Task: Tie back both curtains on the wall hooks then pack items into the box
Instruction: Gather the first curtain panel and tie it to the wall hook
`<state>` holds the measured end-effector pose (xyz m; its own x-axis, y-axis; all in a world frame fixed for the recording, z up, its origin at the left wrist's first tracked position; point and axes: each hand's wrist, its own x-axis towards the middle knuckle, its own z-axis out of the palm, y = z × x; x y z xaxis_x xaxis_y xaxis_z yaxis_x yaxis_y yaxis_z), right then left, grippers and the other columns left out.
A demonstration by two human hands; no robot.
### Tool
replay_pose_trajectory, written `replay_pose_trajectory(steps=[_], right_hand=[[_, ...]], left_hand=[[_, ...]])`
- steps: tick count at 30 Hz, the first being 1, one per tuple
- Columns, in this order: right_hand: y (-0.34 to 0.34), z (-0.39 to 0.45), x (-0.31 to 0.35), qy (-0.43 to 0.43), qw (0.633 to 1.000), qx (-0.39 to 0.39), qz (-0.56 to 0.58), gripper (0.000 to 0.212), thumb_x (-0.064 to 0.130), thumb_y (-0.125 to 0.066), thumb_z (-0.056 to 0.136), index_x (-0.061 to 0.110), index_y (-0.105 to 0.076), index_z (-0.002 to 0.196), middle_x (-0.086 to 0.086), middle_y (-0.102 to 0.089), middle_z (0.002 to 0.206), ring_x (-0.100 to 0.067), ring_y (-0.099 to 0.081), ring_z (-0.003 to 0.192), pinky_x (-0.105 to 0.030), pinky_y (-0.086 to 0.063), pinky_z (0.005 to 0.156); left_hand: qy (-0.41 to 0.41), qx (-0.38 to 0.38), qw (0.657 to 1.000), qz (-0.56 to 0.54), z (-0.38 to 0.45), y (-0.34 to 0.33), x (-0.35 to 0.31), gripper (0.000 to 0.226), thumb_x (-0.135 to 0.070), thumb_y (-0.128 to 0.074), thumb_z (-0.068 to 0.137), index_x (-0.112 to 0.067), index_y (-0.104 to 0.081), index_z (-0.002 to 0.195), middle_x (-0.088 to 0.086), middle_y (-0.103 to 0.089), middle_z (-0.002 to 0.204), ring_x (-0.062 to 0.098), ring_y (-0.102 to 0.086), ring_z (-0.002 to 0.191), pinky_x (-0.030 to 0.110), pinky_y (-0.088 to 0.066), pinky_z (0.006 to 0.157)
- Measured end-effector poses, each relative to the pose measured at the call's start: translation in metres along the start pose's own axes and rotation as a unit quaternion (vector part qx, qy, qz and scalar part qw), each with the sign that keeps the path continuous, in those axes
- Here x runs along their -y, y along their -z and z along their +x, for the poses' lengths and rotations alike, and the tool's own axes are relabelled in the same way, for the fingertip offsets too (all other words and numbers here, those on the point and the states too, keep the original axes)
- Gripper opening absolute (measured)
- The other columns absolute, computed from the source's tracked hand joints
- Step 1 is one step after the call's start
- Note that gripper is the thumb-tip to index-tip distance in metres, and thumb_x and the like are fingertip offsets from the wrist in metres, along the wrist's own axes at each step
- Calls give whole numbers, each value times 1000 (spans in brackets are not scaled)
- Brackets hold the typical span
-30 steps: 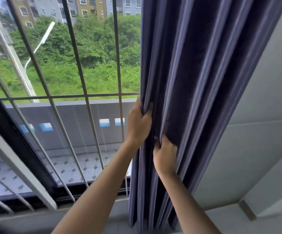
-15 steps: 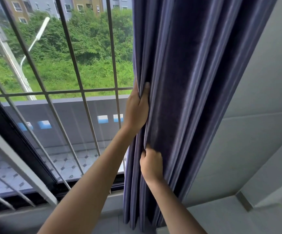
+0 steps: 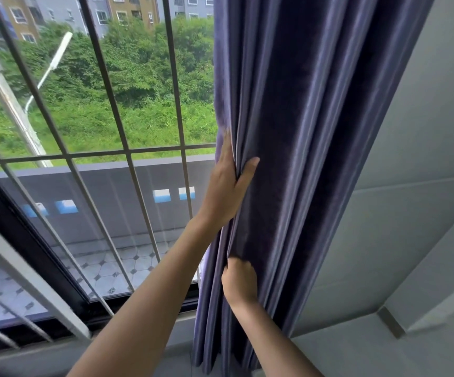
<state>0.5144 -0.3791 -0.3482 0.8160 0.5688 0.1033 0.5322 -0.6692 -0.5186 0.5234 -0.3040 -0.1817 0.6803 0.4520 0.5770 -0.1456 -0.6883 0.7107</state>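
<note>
- The window fills the left half of the frame. Thin metal bars cross it, and behind them there are green trees, grass and some buildings at the upper left.
- The grey wall takes the right side of the frame, from the upper right corner down to the lower right.
- The curtain is dark purple-blue and hangs in the centre of the frame, between the window and the wall. It is gathered into many long folds and reaches from the top edge to near the bottom edge.
- The person's left hand is at the centre of the frame, on the left edge of the curtain. The thumb lies on the front of the cloth and the other fingers go behind the edge, so this hand grasps the curtain edge.
- The right hand is lower, in the lower centre, directly below the left hand. Its fingers are curled into the folds and they clench a bunch of the cloth.
- Both bare forearms come up from the bottom edge of the frame.
</note>
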Motion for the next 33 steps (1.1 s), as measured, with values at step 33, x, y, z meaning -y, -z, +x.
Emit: replay_pose_trajectory(steps=[33], right_hand=[[158, 105, 7, 114, 928, -281, 216, 32, 13, -65, 87, 5, -62, 118, -8, -69, 111, -22, -66, 101, -37, -54, 90]], left_hand=[[-19, -19, 999, 39, 9, 8, 11, 40, 6, -32, 91, 5, -40, 130, 7, -55, 90, 23, -44, 70, 23, -29, 61]])
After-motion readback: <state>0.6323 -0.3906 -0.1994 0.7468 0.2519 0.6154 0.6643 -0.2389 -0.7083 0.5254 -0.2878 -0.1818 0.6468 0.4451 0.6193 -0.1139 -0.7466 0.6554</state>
